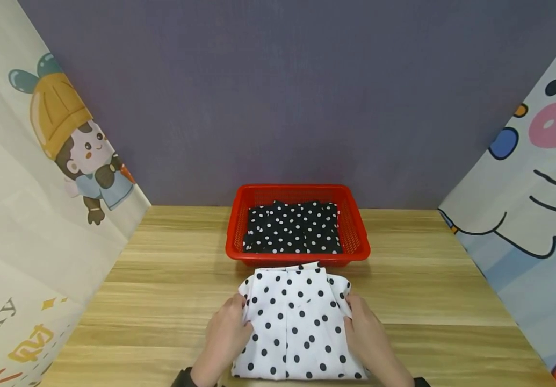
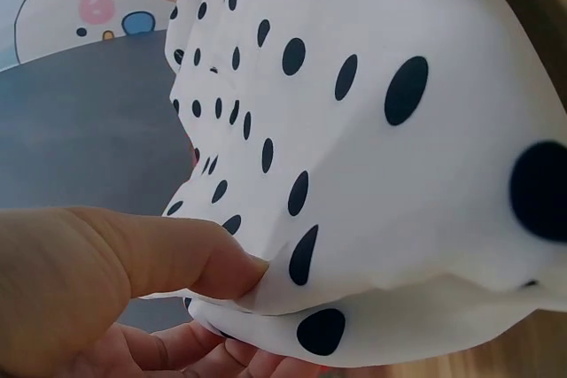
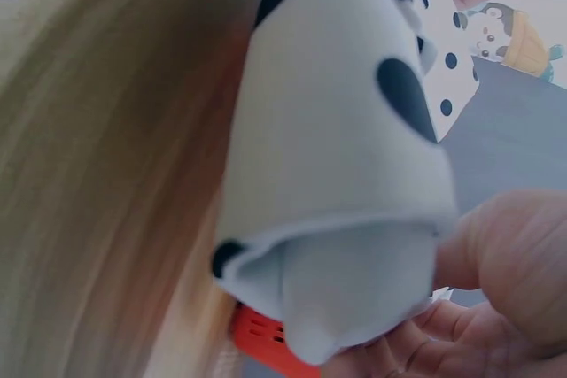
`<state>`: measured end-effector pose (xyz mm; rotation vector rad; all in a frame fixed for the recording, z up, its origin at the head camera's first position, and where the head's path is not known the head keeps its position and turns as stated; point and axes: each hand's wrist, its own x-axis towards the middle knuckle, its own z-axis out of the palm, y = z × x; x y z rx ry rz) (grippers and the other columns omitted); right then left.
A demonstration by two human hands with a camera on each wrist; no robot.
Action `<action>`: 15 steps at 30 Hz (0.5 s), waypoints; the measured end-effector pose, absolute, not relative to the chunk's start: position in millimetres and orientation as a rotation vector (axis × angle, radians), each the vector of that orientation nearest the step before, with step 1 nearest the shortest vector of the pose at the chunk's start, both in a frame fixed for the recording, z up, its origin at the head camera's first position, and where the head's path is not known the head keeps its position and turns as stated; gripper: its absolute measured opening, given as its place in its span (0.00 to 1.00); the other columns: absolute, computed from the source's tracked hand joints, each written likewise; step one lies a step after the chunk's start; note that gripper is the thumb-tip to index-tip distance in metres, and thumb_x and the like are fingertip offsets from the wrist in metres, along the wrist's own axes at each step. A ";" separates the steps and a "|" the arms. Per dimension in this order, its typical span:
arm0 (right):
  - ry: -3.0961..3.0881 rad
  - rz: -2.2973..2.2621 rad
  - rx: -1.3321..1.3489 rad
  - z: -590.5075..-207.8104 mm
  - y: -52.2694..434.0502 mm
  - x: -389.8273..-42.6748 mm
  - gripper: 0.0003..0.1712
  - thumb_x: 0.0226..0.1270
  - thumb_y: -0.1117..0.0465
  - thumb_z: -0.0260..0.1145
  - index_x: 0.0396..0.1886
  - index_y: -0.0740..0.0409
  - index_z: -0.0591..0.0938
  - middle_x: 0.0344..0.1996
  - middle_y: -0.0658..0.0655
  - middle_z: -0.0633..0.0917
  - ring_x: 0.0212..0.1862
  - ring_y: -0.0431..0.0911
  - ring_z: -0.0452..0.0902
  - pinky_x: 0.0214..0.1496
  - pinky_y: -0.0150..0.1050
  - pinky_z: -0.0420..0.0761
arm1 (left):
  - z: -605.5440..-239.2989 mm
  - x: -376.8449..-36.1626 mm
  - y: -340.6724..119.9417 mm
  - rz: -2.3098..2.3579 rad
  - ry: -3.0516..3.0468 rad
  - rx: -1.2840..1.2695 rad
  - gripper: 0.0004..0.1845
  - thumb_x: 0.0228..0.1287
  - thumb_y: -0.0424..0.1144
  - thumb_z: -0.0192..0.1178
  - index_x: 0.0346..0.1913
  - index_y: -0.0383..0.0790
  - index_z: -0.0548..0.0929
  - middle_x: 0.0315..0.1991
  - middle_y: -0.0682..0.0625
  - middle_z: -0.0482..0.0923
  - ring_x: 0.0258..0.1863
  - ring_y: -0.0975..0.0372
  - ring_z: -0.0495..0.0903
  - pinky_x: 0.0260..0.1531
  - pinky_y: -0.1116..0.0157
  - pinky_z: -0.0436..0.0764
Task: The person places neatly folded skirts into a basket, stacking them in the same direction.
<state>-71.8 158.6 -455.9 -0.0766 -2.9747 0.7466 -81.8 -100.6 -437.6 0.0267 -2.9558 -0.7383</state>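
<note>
A folded piece of white cloth with black dots (image 1: 302, 328), perhaps a garment, is held in front of a red basket. My left hand (image 1: 229, 328) grips its left edge. In the left wrist view the thumb (image 2: 190, 254) lies on top of the cloth and the fingers are underneath. The right edge is gripped by my right hand (image 1: 368, 336). In the right wrist view, a rolled fold (image 3: 341, 148) of the cloth hangs beside that hand, and the fingers (image 3: 399, 351) reach under it.
The red plastic basket (image 1: 298, 259) stands at the table's back edge, holding folded black cloth with white dots (image 1: 293, 228). Below lies the wood-grain table (image 1: 161, 279). A grey wall (image 1: 297, 97) rises behind, with cartoon-printed sheets at left (image 1: 7, 161) and right (image 1: 514, 204).
</note>
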 end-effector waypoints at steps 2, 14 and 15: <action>-2.966 0.747 -0.075 -453.3 158.5 -70.7 0.21 0.60 0.67 0.60 0.54 0.64 0.69 0.47 0.62 0.78 0.48 0.54 0.77 0.48 0.48 0.78 | -434.7 -79.9 -100.9 -0.749 -2.939 0.019 0.17 0.36 0.27 0.66 0.36 0.36 0.77 0.25 0.51 0.74 0.19 0.61 0.71 0.17 0.64 0.68; -2.827 0.755 0.064 -440.1 162.3 -83.7 0.20 0.57 0.70 0.61 0.50 0.66 0.70 0.40 0.63 0.79 0.41 0.53 0.78 0.41 0.47 0.80 | -418.6 -89.9 -102.6 -0.765 -2.853 -0.018 0.19 0.39 0.28 0.65 0.40 0.35 0.77 0.29 0.47 0.77 0.21 0.61 0.73 0.17 0.66 0.69; -2.826 0.756 0.065 -439.1 162.1 -85.8 0.20 0.58 0.70 0.61 0.50 0.66 0.69 0.41 0.63 0.78 0.42 0.53 0.78 0.42 0.47 0.80 | -417.6 -92.0 -102.7 -0.763 -2.841 -0.022 0.19 0.39 0.28 0.65 0.41 0.35 0.77 0.30 0.47 0.78 0.20 0.60 0.73 0.17 0.66 0.69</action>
